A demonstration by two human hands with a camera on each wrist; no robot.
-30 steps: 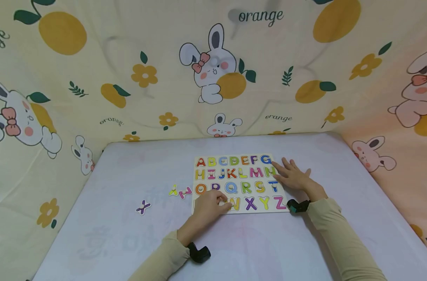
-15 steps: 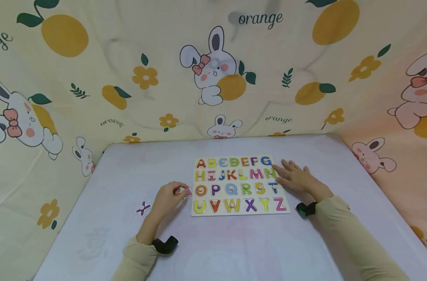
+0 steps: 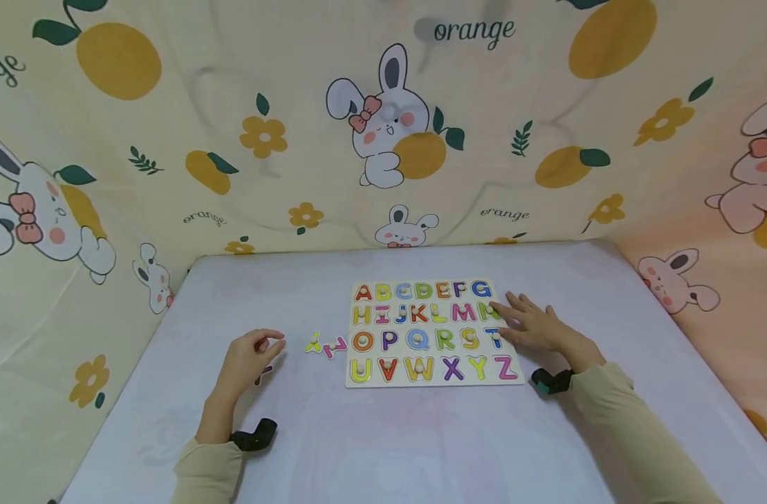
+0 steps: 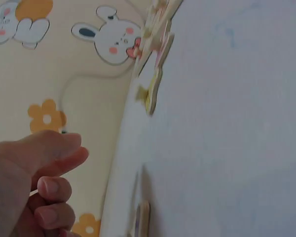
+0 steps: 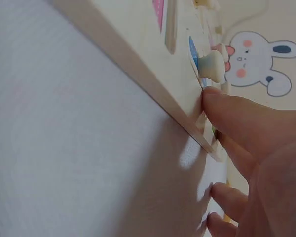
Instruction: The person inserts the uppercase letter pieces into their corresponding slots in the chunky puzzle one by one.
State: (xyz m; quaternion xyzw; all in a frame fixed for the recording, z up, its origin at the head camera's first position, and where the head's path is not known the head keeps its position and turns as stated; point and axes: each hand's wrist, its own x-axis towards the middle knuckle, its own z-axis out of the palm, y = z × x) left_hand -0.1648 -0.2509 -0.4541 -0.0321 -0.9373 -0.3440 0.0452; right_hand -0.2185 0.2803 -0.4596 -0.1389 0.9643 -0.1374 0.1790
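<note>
My left hand (image 3: 247,360) hovers over the table's left side with nothing in its loosely curled fingers. Just below it is a purple letter X piece (image 3: 263,376), partly covered by the hand and seen edge-on in the left wrist view. Between this hand and the white alphabet puzzle board (image 3: 433,383) lie a yellow Y piece (image 3: 314,343) and a pink Z piece (image 3: 335,348). My right hand (image 3: 537,327) rests at the board's right edge, fingers spread. Its thumb (image 5: 227,106) touches the board beside the blue T (image 3: 495,339).
Knobbed letters fill most of the board; the X (image 3: 453,368), Y (image 3: 477,367) and Z (image 3: 505,367) at its lower right show flat, without knobs. A cloth backdrop (image 3: 333,42) with rabbits and oranges rises behind and beside the white table (image 3: 396,448).
My left hand has moved left from the board, past the Y and Z pieces, to above the X piece. The right hand stays at the board's right edge.
</note>
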